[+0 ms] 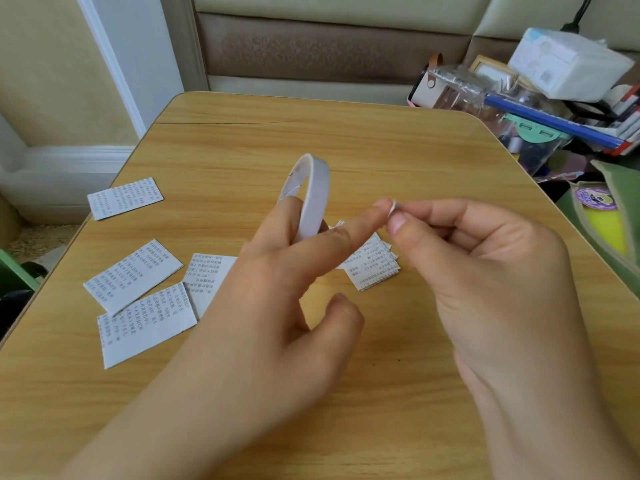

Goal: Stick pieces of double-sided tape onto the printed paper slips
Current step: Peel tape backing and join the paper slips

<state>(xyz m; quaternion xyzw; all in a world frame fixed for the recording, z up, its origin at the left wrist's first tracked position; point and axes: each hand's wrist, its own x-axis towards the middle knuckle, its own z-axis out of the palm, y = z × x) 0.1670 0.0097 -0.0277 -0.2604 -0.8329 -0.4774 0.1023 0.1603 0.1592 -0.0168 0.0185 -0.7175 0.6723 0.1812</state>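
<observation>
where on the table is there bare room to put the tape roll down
Bare wood lies along the table's far edge, beyond the tape roll, and at the near edge under both wrists. Crowded: loose paper slips at left, the slip stack mid-table.

Soft, even daylight fills the scene, bright without harshness, and no single source shows. Shadows are faint: only a weak, diffuse darkening lies on the wooden table (398, 140) beneath the left hand (277, 292) and right hand (485, 271). The tabletop carries a mild sheen toward its far side but no hard glare. Wide-angle distortion bows the table edges and stretches the forearms at the lower corners. Focus is moderate; the print on the paper slips (138, 303) is visible yet too soft to read. The fingertips show slight smear, and the cluttered pile (554, 98) at upper right looks soft, with compression artefacts.
</observation>
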